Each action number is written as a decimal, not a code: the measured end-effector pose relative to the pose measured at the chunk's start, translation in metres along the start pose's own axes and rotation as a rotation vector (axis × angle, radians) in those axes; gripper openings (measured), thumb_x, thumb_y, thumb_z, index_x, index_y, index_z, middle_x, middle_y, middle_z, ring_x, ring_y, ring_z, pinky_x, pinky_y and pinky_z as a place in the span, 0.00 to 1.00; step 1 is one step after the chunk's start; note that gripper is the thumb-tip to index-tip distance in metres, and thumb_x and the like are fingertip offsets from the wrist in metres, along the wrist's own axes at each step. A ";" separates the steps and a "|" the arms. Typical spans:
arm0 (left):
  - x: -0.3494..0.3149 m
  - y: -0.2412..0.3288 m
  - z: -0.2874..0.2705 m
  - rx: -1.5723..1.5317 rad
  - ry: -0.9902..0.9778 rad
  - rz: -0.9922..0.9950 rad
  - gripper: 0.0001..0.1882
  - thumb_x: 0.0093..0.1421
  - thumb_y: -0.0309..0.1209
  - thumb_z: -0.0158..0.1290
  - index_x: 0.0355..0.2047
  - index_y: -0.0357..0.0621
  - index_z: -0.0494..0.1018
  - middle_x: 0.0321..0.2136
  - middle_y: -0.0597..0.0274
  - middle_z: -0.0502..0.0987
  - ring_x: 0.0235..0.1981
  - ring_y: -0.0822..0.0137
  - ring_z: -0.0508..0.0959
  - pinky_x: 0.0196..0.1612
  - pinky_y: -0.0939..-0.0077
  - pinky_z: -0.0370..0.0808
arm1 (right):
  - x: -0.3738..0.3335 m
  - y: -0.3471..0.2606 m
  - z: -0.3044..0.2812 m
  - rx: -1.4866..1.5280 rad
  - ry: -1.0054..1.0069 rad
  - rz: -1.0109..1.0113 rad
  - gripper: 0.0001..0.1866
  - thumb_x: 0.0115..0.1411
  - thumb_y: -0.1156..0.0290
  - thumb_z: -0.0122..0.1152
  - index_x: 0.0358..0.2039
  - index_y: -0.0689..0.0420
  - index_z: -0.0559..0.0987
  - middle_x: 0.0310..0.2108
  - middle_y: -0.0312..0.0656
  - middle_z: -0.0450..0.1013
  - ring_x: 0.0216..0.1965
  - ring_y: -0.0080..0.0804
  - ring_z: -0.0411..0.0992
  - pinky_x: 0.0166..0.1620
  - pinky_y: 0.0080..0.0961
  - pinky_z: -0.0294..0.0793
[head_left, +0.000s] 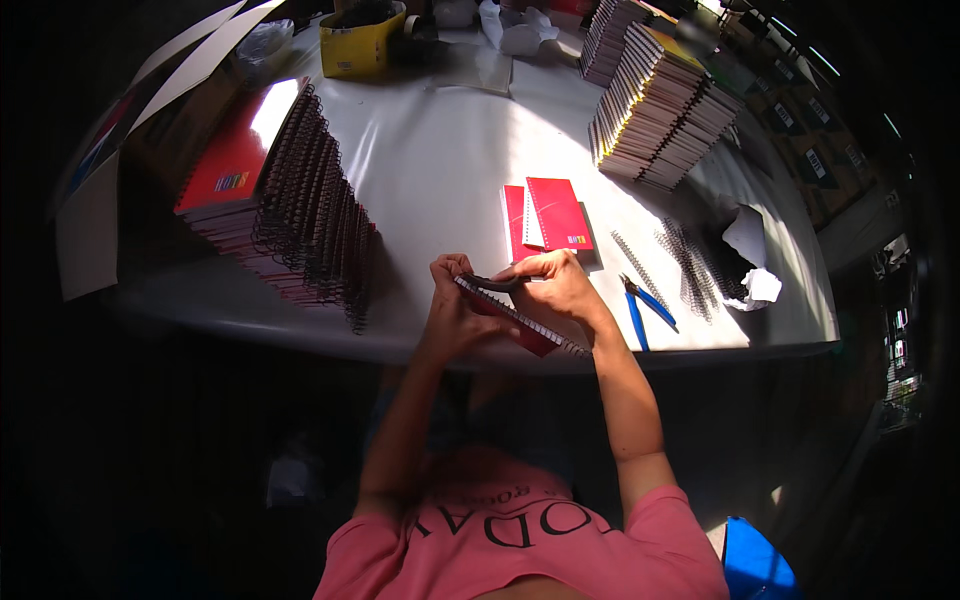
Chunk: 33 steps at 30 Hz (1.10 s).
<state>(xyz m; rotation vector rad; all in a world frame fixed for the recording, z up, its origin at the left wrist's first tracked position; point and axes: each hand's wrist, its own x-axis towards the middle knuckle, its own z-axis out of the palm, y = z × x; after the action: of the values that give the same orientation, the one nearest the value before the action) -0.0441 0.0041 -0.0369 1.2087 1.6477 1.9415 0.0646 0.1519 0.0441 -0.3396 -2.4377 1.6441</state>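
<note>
Near the front edge of the table, my left hand (453,312) is closed around a small red notebook (532,338), held tilted with its wire-bound edge facing up. A dark coil runs along that edge and sticks out past its lower right end. My right hand (562,288) is closed on a dark curved tool (497,284) at the upper end of the binding; its jaws are hidden and I cannot tell its kind. Just beyond my hands lie red notebook covers or pads (556,208) with punched edges. Blue-handled pliers (656,306) rest to the right of my right hand.
A tall stack of red spiral notebooks (310,215) stands at left, and stacked unbound books (650,115) stand at far right. Loose dark coils (690,270) and crumpled white paper (762,288) lie at right. A yellow box (355,52) sits at the back.
</note>
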 end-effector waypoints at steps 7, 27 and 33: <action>0.000 0.026 0.007 -0.339 0.109 -0.090 0.18 0.54 0.23 0.58 0.38 0.42 0.59 0.34 0.64 0.64 0.39 0.75 0.67 0.44 0.80 0.67 | -0.016 0.008 -0.053 -0.566 0.450 -0.010 0.26 0.49 0.76 0.61 0.52 0.52 0.73 0.50 0.48 0.71 0.51 0.44 0.70 0.56 0.32 0.67; -0.018 0.052 0.031 -0.275 0.399 0.026 0.14 0.44 0.11 0.61 0.32 0.38 0.76 0.36 0.54 0.78 0.42 0.64 0.76 0.43 0.74 0.78 | -0.099 -0.061 0.048 -0.609 0.598 -0.246 0.18 0.55 0.67 0.62 0.48 0.47 0.78 0.43 0.40 0.71 0.46 0.38 0.68 0.53 0.35 0.61; -0.018 0.057 0.032 -0.167 0.404 0.072 0.13 0.44 0.09 0.59 0.28 0.36 0.74 0.36 0.52 0.76 0.39 0.64 0.77 0.43 0.74 0.79 | -0.097 -0.068 0.055 -0.634 0.512 -0.181 0.17 0.56 0.65 0.61 0.47 0.43 0.78 0.44 0.40 0.70 0.45 0.37 0.69 0.53 0.38 0.60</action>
<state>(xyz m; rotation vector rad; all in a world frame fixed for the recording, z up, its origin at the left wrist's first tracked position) 0.0067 -0.0040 0.0077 0.8635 1.5932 2.4375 0.1363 0.0501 0.0846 -0.5253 -2.4092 0.5749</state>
